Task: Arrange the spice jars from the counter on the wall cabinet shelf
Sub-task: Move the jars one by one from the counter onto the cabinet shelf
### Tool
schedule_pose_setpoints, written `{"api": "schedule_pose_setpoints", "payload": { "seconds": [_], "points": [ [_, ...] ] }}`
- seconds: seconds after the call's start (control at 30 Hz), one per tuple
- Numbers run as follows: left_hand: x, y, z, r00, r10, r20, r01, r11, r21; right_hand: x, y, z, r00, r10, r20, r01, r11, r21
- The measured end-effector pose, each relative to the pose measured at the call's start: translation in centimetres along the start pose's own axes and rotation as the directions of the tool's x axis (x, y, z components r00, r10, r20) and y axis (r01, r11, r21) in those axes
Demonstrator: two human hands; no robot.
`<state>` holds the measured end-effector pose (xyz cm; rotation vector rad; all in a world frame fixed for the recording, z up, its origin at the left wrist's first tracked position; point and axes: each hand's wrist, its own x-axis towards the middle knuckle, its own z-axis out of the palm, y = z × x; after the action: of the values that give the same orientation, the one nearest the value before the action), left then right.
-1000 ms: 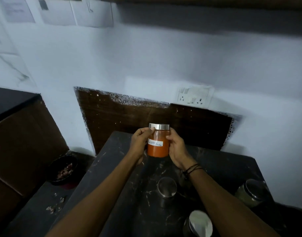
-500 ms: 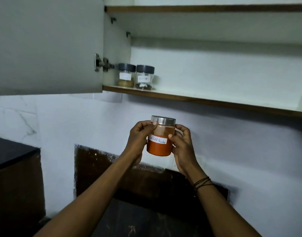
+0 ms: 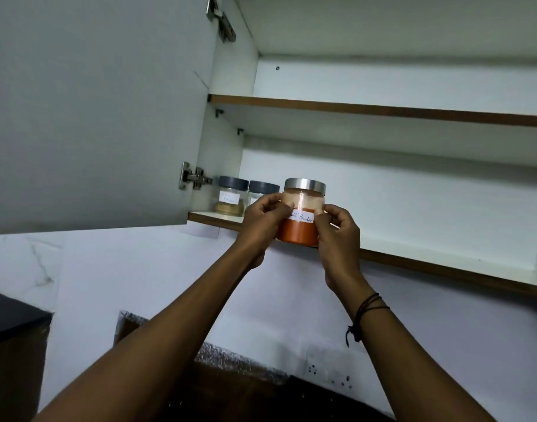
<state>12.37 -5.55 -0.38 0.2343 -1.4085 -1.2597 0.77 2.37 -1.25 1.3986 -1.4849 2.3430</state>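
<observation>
A glass chilli powder jar [image 3: 300, 231] with a silver lid, a white label and orange powder is held up at the front edge of the lower cabinet shelf [image 3: 443, 251]. My left hand [image 3: 261, 220] grips its left side and my right hand [image 3: 337, 229] its right side. Whether its base touches the shelf I cannot tell. Two grey-lidded jars stand at the shelf's left end: one with beige powder [image 3: 230, 197], and a second [image 3: 262, 190] partly hidden behind my left hand.
The white cabinet door [image 3: 93, 117] hangs open on the left, its hinge [image 3: 194, 178] beside the jars. An upper shelf [image 3: 382, 109] runs above. A wall socket [image 3: 328, 373] sits low on the white wall, over the dark backsplash [image 3: 230, 382].
Both hands have lifted the chilli powder jar from over the counter up to the lower shelf's front edge. The view has tilted up, so the counter jars are out of sight.
</observation>
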Motion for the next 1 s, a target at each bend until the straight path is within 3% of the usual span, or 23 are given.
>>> {"api": "schedule_pose_setpoints", "payload": {
  "seconds": [0.13,0.23,0.43,0.7,0.87,1.0],
  "points": [
    [3.4,-0.5,1.3,0.992,0.074,-0.101,-0.059,0.987,0.152,3.2,0.2,1.4,0.999,-0.003,-0.053,-0.003,0.993,-0.114],
    [5.3,-1.6,1.5,0.984,0.135,-0.112,-0.096,0.950,0.298,5.0,1.2,1.9,0.998,0.020,0.065,-0.004,0.972,-0.236],
    [9.7,-3.9,1.2,0.988,0.102,-0.113,-0.042,0.897,0.439,8.6,2.8,3.3,0.955,0.112,0.276,0.042,0.867,-0.496],
    [12.6,-4.7,0.9,0.998,-0.037,-0.054,0.061,0.823,0.565,11.2,4.2,4.6,0.910,0.238,0.340,-0.035,0.860,-0.509],
    [13.0,-5.0,0.8,0.997,-0.076,0.014,0.051,0.792,0.608,11.1,4.4,4.8,0.866,0.204,0.457,0.023,0.896,-0.444],
    [12.2,-5.1,1.1,0.999,-0.005,-0.041,0.031,0.757,0.652,10.5,4.1,4.5,0.890,0.203,0.407,-0.010,0.903,-0.429]
  ]
}}
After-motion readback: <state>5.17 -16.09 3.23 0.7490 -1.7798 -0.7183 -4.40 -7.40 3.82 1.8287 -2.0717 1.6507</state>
